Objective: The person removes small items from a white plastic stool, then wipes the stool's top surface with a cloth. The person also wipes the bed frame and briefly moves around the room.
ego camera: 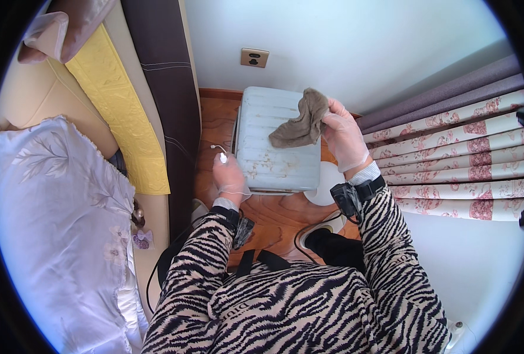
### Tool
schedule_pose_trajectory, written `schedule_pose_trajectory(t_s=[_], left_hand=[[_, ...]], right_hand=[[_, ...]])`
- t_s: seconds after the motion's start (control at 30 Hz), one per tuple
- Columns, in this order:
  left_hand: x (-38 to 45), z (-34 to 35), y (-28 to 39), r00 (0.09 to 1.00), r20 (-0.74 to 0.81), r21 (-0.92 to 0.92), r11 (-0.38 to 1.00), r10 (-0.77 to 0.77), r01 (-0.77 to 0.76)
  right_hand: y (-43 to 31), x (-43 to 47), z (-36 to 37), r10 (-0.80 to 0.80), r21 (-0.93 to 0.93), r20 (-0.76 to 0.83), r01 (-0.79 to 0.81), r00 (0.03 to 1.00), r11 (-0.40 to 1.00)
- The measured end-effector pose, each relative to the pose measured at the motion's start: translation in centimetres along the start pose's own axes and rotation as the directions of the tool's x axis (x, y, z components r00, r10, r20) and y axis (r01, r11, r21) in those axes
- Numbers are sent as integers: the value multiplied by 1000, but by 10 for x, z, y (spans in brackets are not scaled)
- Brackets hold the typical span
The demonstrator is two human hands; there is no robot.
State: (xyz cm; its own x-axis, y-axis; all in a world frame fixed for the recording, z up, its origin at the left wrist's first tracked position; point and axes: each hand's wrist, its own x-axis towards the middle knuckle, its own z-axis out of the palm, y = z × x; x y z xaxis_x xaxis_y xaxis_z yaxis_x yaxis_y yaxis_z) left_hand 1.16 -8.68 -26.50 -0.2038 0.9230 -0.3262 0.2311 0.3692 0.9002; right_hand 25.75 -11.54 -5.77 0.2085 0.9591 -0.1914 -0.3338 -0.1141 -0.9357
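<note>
My right hand (345, 135), in a clear thin glove, pinches a crumpled grey-brown cloth (304, 121) by its right edge. The cloth hangs over the upper right part of a light blue ribbed stool or box top (266, 132), which bears brown stains and worn patches. My left hand (229, 177), gloved the same way, is closed around a small white object (223, 157) at the left edge of that top. From it a short thin white cord with a small white end sticks up; what the object is, I cannot tell.
A bed with a dark side panel (162, 66), yellow padded strip (120, 106) and floral sheet (63, 212) stands left. A wall socket (254, 57) is behind. Patterned curtains (456, 155) hang right. A round white object (326, 183) rests on the wooden floor (275, 217) near my feet.
</note>
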Motion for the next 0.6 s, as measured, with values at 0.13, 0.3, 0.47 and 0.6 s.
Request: schedule_pose_trajectory(t_s=[0.13, 0.3, 0.47, 0.6], left_hand=[[-1, -1, 0, 999, 3, -1, 999, 34, -34], [2, 2, -3, 1000, -14, -1, 1000, 4, -4], [-1, 2, 1, 1000, -20, -3, 1000, -3, 3], [-4, 0, 5, 1000, -18, 9, 1000, 19, -19]], right_hand=[[23, 5, -33, 11, -213, -122, -37, 992, 976], [37, 8, -53, -319, -642, -214, 113, 923, 759], [41, -2, -45, -359, -849, 10, 197, 933, 490], [48, -6, -41, -397, -943, 196, 284, 897, 175]])
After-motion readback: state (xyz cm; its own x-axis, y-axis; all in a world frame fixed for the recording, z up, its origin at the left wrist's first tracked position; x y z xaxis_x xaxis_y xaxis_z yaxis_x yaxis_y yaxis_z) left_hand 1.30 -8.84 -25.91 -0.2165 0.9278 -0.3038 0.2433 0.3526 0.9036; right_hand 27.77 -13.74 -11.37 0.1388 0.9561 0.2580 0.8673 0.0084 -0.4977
